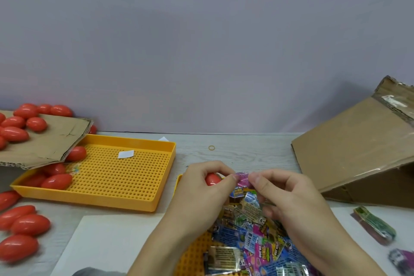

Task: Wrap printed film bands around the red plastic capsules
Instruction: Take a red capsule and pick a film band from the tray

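My left hand (201, 184) is curling around a red capsule (212, 179), which is showing between the thumb and fingers just above the near yellow tray (192, 253). My right hand (284, 195) is pinching a pink printed film band (243, 178) between thumb and forefinger, and the left thumb tip is pinching the same band from the other side, so I am holding the band stretched between both hands right beside the capsule. Whether the band is already reaching around the capsule, I cannot tell.

Beneath my hands a heap of loose printed bands (251, 237) is lying in the near tray. To the left a second yellow perforated tray (125, 186) is sitting on the table (246, 152), holding a few red capsules (57, 181) at its left end and a small white slip (126, 154). A torn cardboard sheet (51, 141) is overhanging that tray, carrying more capsules. Further capsules (24, 224) are lying loose on the table at far left. A cardboard box (358, 152) is standing tilted at right, with a bundled stack of bands (374, 224) near it. A rubber band (211, 147) is lying beyond my hands.
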{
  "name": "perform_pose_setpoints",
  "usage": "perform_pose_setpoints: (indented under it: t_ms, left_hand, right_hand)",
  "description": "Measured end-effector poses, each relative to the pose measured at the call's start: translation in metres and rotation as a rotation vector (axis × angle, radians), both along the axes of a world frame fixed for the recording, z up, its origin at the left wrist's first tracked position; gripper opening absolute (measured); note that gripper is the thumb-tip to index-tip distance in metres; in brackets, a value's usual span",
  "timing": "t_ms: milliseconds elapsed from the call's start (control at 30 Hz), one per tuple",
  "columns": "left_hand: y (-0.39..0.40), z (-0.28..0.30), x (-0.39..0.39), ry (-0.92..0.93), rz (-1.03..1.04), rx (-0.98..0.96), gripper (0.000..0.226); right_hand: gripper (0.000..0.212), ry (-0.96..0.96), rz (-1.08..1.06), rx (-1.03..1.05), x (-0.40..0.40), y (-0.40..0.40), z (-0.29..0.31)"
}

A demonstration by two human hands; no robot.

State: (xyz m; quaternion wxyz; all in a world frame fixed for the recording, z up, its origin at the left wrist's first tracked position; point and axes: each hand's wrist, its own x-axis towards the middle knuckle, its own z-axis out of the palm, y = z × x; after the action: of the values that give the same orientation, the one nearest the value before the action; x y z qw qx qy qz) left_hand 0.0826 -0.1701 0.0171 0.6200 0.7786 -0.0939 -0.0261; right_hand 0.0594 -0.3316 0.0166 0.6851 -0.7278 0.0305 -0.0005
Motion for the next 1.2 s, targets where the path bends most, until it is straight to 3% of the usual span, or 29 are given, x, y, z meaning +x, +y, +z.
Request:
perform_pose_setpoints:
  t_ms: [133,233,500,633,767,867,967,1033,1200]
  left_hand:
    - [0.001,0.000,0.000,0.078,-0.047,-0.032,0.014]
    - [0.000,0.001,-0.002,0.224,-0.161,-0.177,0.014]
    - [0.000,0.008,-0.004,0.437,-0.251,-0.418,0.020]
    - [0.002,0.013,-0.006,0.515,-0.257,-0.650,0.014]
    - [0.003,0.014,-0.005,0.478,-0.272,-0.747,0.014]
    - [0.003,0.014,-0.004,0.442,-0.214,-0.750,0.018]
    - [0.002,0.012,-0.002,0.447,-0.137,-0.766,0.021]
    - [0.003,0.011,-0.001,0.446,-0.125,-0.758,0.022]
    - [0.002,0.011,-0.001,0.432,-0.148,-0.745,0.017]
  right_hand:
    - [0.033,0.102,0.131,0.279,0.001,0.004,0.001]
    - [0.026,0.114,0.126,0.453,0.001,0.005,0.003]
    - [0.016,0.174,0.131,0.528,0.007,0.010,-0.001]
    - [0.016,0.289,0.102,0.686,0.007,0.011,-0.001]
    - [0.018,0.311,0.173,0.768,0.001,0.014,0.004]
    - [0.024,0.198,0.047,0.641,0.002,0.019,0.003]
    - [0.013,-0.156,-0.158,0.213,0.000,0.014,0.000]
    - [0.015,-0.379,-0.133,-0.004,-0.004,0.014,-0.002]
    - [0.019,-0.489,-0.088,-0.352,-0.006,0.023,-0.006]
